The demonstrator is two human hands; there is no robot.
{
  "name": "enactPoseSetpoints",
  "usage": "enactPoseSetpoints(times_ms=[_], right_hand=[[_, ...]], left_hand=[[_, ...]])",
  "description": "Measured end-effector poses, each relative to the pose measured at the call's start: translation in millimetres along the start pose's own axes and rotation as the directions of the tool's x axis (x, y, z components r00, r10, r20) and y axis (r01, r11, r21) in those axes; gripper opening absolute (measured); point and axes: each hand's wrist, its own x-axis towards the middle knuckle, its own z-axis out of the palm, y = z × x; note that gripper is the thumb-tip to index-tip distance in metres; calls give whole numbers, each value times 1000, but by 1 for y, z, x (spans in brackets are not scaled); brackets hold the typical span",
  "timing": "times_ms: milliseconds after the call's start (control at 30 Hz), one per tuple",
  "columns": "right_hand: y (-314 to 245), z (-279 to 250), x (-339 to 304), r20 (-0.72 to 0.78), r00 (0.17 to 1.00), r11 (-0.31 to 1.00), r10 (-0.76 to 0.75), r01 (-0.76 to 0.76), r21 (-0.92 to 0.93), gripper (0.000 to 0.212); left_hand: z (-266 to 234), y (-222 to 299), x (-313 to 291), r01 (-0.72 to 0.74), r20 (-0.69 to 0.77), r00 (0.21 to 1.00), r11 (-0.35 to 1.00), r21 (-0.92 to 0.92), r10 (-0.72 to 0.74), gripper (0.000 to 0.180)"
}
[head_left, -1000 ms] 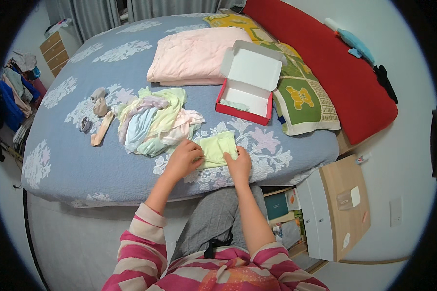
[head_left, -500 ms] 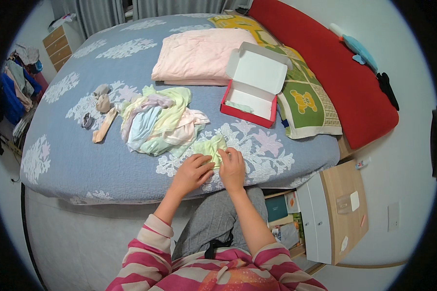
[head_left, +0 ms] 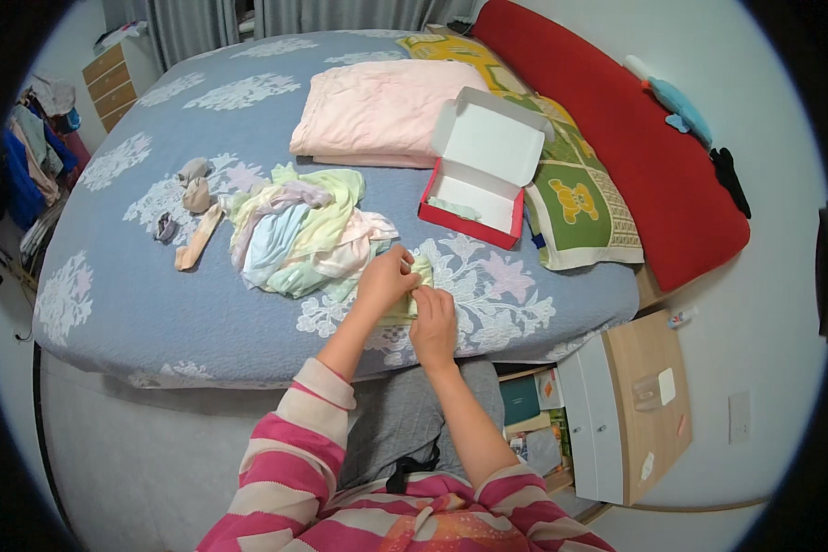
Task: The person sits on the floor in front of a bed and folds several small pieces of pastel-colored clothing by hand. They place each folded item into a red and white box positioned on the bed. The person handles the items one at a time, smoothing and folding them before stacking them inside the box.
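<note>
On the bed's near edge lies a small pale yellow-green piece of cloth (head_left: 422, 269), largely covered by my hands. My left hand (head_left: 385, 279) reaches across its far part, with the fingertips closed on it in a pinch. Just nearer to me, my right hand (head_left: 433, 327) has its fingers bent and pressed together at the cloth's right edge. Left of them sits a loose pile of pastel clothes (head_left: 290, 230) in yellow, blue, pink and mint. Beyond my hands stands an open red box (head_left: 469, 228) with a white inside, holding a folded pale mint cloth (head_left: 454, 208).
Several rolled or crumpled sock-like pieces (head_left: 195, 195) lie left of the pile. A folded pink quilt (head_left: 377, 110) is behind the box. On the right are a green bear-patterned mat (head_left: 575, 207), a red headboard cushion (head_left: 616, 138) and a bedside cabinet (head_left: 649, 396) near my right arm.
My left hand has moved forward and right, to the far part of the yellow-green cloth. My right hand has shifted slightly toward me, and the cloth now looks narrower.
</note>
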Motion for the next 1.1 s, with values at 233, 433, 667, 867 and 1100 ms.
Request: enactPoseSetpoints(times_ms=[233,433,667,867,1100], right_hand=[[4,-4,-6,38,984,953,175,-179,243,18],[9,-1,2,127,907,893,402,-419,164,35],[7,1,11,279,801,827,530,-561,41,46],[-2,4,20,275,832,820,481,-538,196,35],[-38,0,10,162,985,991,62,-80,108,31]], left_hand=[[-2,-24,0,-43,32,998,998,-51,45,21],[-18,-25,-52,-285,-186,928,937,203,322,18],[-25,-35,-79,-416,-144,882,885,209,448,17],[-17,-30,-87,-498,-157,822,824,269,548,19],[-21,-36,-99,-502,-112,835,828,249,539,25]])
